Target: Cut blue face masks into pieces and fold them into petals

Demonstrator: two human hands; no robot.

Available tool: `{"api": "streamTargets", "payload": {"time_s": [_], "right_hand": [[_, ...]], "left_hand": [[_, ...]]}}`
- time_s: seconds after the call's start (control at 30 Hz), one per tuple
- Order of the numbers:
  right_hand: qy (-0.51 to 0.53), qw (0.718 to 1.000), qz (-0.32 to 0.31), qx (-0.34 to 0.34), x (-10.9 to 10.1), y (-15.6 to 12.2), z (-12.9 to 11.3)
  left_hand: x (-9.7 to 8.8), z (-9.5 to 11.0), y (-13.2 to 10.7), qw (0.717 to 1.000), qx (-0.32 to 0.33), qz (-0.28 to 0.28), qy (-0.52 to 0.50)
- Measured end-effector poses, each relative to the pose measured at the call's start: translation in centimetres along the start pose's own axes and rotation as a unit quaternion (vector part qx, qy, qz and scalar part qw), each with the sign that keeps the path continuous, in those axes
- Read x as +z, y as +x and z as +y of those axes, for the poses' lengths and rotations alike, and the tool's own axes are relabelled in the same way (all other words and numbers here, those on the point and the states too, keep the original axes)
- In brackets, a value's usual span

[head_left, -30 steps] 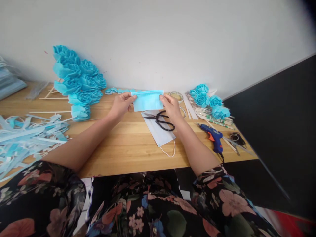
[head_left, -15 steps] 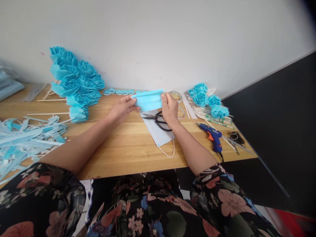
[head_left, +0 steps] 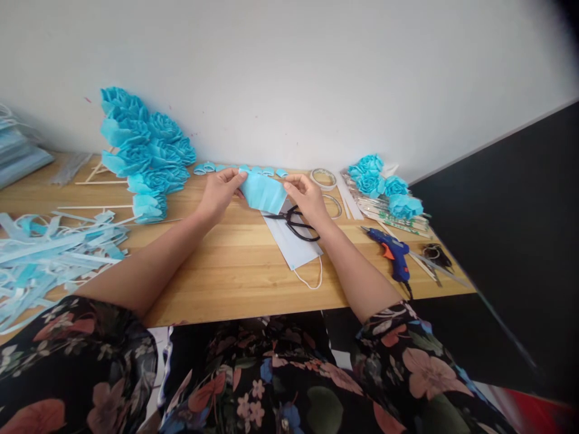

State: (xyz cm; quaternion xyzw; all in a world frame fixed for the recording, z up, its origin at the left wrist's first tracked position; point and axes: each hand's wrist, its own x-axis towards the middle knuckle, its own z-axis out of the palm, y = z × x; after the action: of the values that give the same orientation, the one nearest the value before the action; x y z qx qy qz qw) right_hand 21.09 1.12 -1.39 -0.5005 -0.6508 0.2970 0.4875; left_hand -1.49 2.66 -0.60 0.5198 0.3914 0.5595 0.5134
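Note:
A piece of light blue mask fabric (head_left: pixel 263 191) is stretched between my two hands above the table. My left hand (head_left: pixel 221 191) pinches its upper left corner between thumb and fingers. At its right edge, my right hand (head_left: pixel 308 198) grips the fabric between thumb and forefinger. Just below lie black-handled scissors (head_left: pixel 301 228), their blades partly under the fabric. They rest on a pale face mask (head_left: pixel 294 247) whose white ear loop hangs off toward me.
Blue fabric flowers on sticks (head_left: pixel 149 150) stand at the left, beyond a heap of cut strips (head_left: pixel 54 259). Tape rolls (head_left: pixel 323 178), a blue glue gun (head_left: pixel 391 252) and more blue flowers (head_left: pixel 373 178) lie right. Small folded blue pieces (head_left: pixel 208 168) line the wall.
The fabric has tilted, its right side lower, and now looks narrower between my hands. My right hand has turned to a fingertip hold. The whole view has shifted slightly.

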Motion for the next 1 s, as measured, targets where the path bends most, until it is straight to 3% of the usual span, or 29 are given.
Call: {"api": "streamTargets", "payload": {"time_s": [0.13,0.3,0.53,0.77,1.0], "right_hand": [[0.027,0.999,-0.015,-0.04,0.2,-0.5,-1.1],[-0.047,0.991,-0.057,-0.115,0.8,-1.7,-3.2],[-0.156,0.961,-0.057,-0.22,1.3,-1.7,-3.5],[-0.179,0.953,-0.049,-0.238,1.1,-1.6,-3.6],[-0.175,0.959,-0.009,-0.222,1.4,-1.8,-3.6]], "left_hand": [[0.7,0.9,-0.7,0.997,0.03,-0.025,0.071],[1.7,1.3,-2.0,0.987,0.07,-0.08,0.118],[2.0,1.0,-2.8,0.971,0.138,-0.076,0.178],[1.8,1.4,-3.0,0.953,0.176,-0.07,0.235],[1.8,1.1,-2.8,0.957,0.193,-0.065,0.206]]}}
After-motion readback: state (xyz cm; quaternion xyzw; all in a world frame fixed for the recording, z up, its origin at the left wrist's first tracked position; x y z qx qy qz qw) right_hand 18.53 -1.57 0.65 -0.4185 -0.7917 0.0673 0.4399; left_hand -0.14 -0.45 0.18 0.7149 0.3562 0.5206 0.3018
